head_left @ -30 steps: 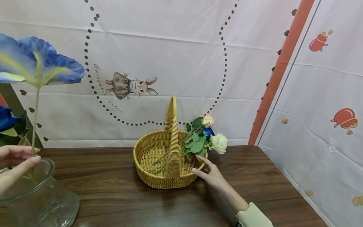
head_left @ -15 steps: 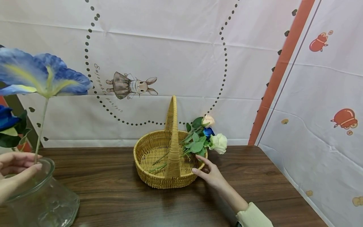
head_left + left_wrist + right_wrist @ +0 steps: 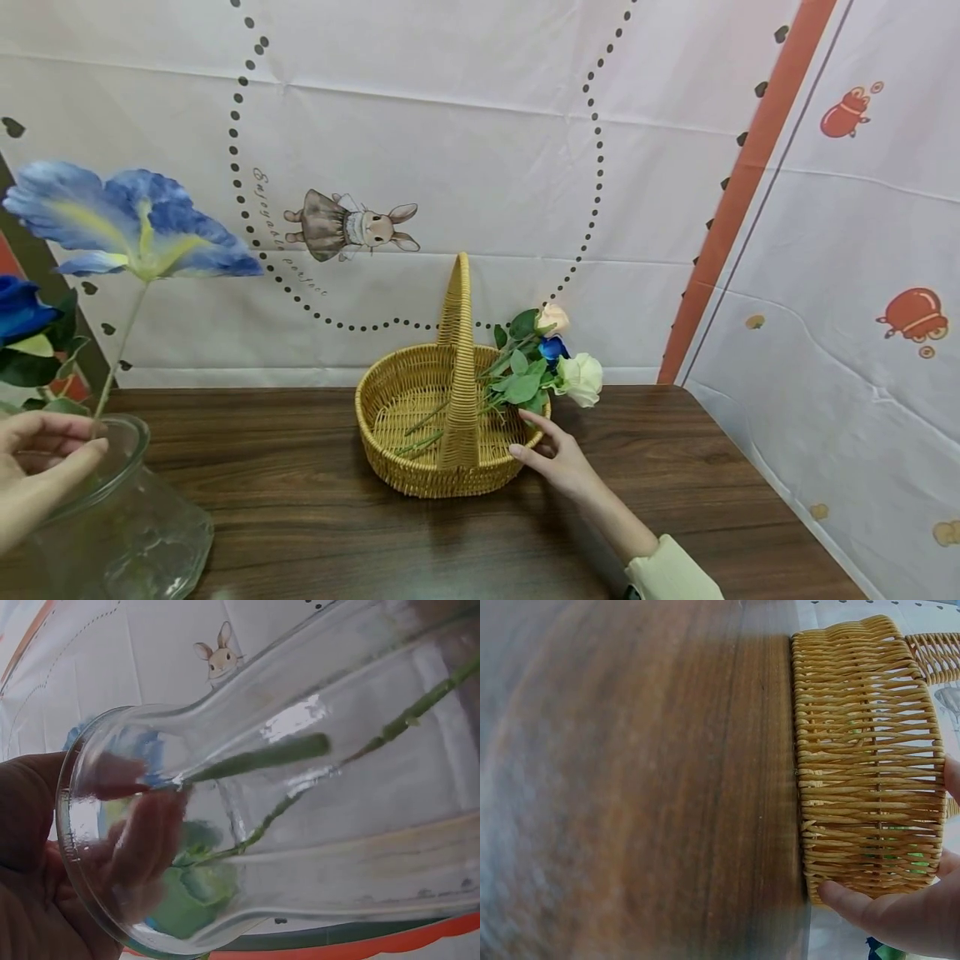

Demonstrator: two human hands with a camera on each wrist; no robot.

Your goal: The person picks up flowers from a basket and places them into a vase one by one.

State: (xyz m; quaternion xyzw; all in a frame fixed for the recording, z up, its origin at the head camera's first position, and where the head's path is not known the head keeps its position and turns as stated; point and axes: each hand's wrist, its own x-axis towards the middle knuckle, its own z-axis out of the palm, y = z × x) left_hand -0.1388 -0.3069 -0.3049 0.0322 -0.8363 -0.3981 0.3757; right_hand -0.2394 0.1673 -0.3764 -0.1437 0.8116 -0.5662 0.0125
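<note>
My left hand (image 3: 45, 471) pinches the stem of a large blue-and-yellow artificial flower (image 3: 142, 229) at the mouth of a clear glass vase (image 3: 142, 529). In the left wrist view, the cut end of the held stem (image 3: 262, 756) hangs inside the vase, above its bottom. A second, thinner stem (image 3: 281, 806) runs deeper down the glass. My right hand (image 3: 561, 463) grips the right rim of a yellow wicker basket (image 3: 408, 477). The right wrist view shows a digit pressed to the basket's outer wall (image 3: 866, 772), others over the rim.
A blue rose (image 3: 24, 308) with dark leaves rises by the vase at the far left. Across the basket's right side lie a white rose (image 3: 581, 379), a small blue rose (image 3: 552, 350) and a peach rose (image 3: 552, 319). Behind the brown table (image 3: 300, 500) hangs a printed cloth.
The blue-and-yellow flower has come down and slightly to the right as my left hand lowers its stem into the vase. My right hand stays on the basket rim.
</note>
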